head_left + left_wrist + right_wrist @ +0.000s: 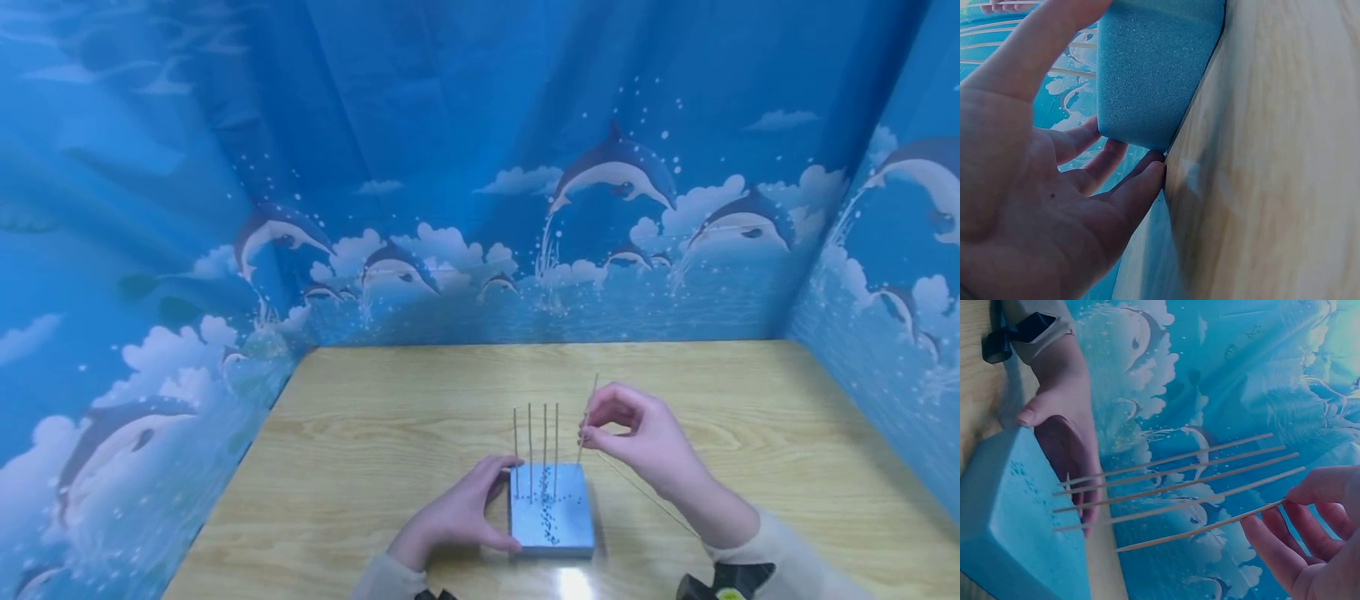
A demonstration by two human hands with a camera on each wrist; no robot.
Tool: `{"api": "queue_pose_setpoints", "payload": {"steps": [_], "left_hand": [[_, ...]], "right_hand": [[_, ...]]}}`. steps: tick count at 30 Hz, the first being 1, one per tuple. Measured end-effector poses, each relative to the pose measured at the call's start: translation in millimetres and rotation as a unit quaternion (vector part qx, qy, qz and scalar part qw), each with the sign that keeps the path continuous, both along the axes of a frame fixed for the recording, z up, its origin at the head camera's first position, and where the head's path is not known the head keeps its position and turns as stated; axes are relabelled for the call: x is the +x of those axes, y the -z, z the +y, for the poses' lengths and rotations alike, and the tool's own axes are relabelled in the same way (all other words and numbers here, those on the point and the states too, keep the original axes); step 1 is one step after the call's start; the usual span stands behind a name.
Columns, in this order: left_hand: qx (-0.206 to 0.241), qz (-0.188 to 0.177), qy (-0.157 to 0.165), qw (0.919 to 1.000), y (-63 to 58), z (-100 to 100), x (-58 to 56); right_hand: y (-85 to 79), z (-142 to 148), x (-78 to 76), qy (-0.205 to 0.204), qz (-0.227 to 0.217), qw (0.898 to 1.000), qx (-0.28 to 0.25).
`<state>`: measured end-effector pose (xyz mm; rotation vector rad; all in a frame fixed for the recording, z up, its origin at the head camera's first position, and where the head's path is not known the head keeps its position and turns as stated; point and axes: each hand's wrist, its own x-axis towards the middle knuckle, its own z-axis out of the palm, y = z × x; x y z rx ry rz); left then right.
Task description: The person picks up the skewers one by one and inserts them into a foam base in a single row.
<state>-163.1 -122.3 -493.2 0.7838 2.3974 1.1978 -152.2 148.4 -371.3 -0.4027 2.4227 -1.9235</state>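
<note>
A light-blue foam block [570,529] sits on the table, its top dotted with many small holes. My left hand [461,510] holds it from the left, thumb at the near corner and fingers at the far one; fingertips touch the lower edge of the foam block [1154,75] in the left wrist view. Several thin wooden skewers [530,442] stand upright in a row in the foam. My right hand [648,437] pinches another wooden skewer [1197,532] between thumb and fingers, right of that row. Its pointed lower end shows apart from the block in the right wrist view.
Another thin stick [648,493] lies on the wooden table [375,400] right of the block, partly behind the right forearm. A blue curtain [450,167] printed with dolphins and clouds encloses the back and sides.
</note>
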Motion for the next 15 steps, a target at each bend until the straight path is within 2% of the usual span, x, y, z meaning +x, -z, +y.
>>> {"api": "queue_pose_setpoints", "payload": {"steps": [9, 15], "left_hand": [[0.023, -0.008, 0.006, 0.9997, -0.2, 1, 1.1], [0.022, -0.007, 0.006, 0.9997, -1.3, 0, 1.4]], "right_hand": [[10.9, -11, 2.6, -0.008, -0.009, 1.0, 0.029], [14.6, -13, 2.2, -0.003, -0.023, 0.999, 0.033]]}}
